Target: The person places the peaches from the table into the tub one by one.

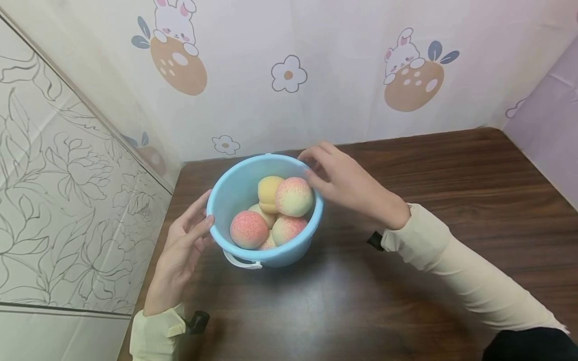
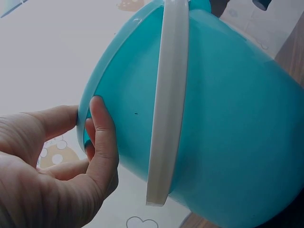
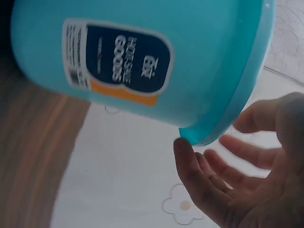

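Observation:
A light blue plastic bucket [image 1: 232,193] stands on the table, holding several toy-like peaches. One pink-and-cream peach [image 1: 294,197] lies on top beside a yellow one [image 1: 267,188], and a redder peach [image 1: 249,229] is at the front left. My left hand [image 1: 180,245] grips the bucket's left rim between thumb and fingers. At the right rim, my right hand [image 1: 347,180] has its thumb on one side of the lip and its fingers on the other, in a loose hold. The left wrist view shows the white handle [image 2: 168,104] hanging down the bucket's side.
The dark wood table [image 1: 424,190] stretches to the right of the bucket. A patterned cloth [image 1: 334,85] hangs behind it, and a flower-line panel [image 1: 67,200] stands at the left. A printed label [image 3: 118,61] is on the bucket's side.

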`<action>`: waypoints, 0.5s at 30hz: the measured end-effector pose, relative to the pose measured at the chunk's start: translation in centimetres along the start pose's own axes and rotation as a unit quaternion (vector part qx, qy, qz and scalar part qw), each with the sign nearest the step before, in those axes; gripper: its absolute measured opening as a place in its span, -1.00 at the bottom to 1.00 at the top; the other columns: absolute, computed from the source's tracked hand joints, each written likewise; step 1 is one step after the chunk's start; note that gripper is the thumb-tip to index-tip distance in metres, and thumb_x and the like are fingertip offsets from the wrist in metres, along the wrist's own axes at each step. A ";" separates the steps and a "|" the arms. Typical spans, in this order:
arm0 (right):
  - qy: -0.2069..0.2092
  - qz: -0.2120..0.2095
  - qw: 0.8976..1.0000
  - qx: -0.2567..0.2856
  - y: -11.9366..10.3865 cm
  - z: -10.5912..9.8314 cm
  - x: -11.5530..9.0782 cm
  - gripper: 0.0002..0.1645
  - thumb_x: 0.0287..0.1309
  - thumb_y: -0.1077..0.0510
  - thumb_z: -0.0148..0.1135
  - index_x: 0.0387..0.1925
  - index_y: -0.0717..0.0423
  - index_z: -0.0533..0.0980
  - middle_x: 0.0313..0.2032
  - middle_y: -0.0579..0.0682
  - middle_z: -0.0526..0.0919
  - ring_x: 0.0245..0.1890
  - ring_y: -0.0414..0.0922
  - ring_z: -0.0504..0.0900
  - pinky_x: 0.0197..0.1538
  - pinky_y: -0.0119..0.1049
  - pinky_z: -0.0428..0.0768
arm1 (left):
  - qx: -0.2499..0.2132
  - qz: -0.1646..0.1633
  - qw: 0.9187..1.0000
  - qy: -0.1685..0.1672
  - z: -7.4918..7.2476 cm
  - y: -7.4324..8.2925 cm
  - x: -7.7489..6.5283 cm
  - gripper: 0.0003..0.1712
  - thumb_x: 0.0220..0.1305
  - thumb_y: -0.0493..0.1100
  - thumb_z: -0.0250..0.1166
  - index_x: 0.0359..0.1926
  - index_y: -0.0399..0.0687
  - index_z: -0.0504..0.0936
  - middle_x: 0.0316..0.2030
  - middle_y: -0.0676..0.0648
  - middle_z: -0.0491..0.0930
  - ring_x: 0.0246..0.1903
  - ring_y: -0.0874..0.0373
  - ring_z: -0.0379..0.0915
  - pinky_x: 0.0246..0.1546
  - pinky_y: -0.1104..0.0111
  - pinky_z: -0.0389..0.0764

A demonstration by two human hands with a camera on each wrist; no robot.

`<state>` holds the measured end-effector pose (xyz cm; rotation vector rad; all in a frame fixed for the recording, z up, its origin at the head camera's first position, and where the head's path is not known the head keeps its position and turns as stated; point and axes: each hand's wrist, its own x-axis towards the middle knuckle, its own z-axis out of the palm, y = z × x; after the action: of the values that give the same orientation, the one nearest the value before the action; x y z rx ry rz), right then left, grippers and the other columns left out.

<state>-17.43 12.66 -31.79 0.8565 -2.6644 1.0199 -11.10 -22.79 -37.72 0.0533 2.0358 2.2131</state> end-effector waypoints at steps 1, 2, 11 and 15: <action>-0.001 0.015 1.000 0.019 0.2 0.0 0.0 -0.63 0.42 0.14 0.21 0.20 0.12 0.54 0.11 0.01 0.62 0.03 -0.07 0.64 0.14 -0.07 0.70 | 0.001 0.000 1.000 0.000 0.0 0.0 0.0 -0.29 0.51 -0.32 0.18 0.59 0.06 0.27 0.36 -0.08 0.45 0.20 0.12 0.62 0.07 0.30 0.78; -0.003 0.031 0.999 0.036 0.3 -0.1 0.0 -0.62 0.43 0.14 0.20 0.21 0.12 0.54 0.11 0.01 0.63 0.03 -0.08 0.65 0.13 -0.08 0.70 | 0.001 0.000 1.000 0.001 0.0 0.0 0.0 -0.29 0.51 -0.32 0.18 0.59 0.06 0.26 0.36 -0.08 0.45 0.19 0.12 0.62 0.07 0.30 0.78; -0.079 0.185 0.952 0.229 1.3 -0.7 0.0 -0.56 0.43 0.11 0.23 0.27 0.09 0.50 0.06 0.16 0.61 -0.26 0.01 0.73 -0.31 -0.07 0.84 | -0.005 0.001 1.000 -0.005 0.1 0.0 -0.1 -0.28 0.51 -0.33 0.17 0.60 0.06 0.25 0.36 -0.09 0.46 0.17 0.13 0.63 0.03 0.33 0.79; -0.105 0.221 0.924 0.295 2.0 -0.9 0.0 -0.51 0.42 0.09 0.28 0.30 0.11 0.48 0.12 0.20 0.61 -0.19 0.03 0.75 -0.21 -0.01 0.85 | -0.009 0.004 1.000 -0.011 0.1 0.0 -0.2 -0.28 0.52 -0.34 0.16 0.60 0.04 0.24 0.38 -0.10 0.45 0.18 0.14 0.62 0.03 0.34 0.79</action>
<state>-18.65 14.44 -32.24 0.4530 -2.8258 2.0143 -10.92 -22.71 -37.69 0.0835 2.0071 2.2266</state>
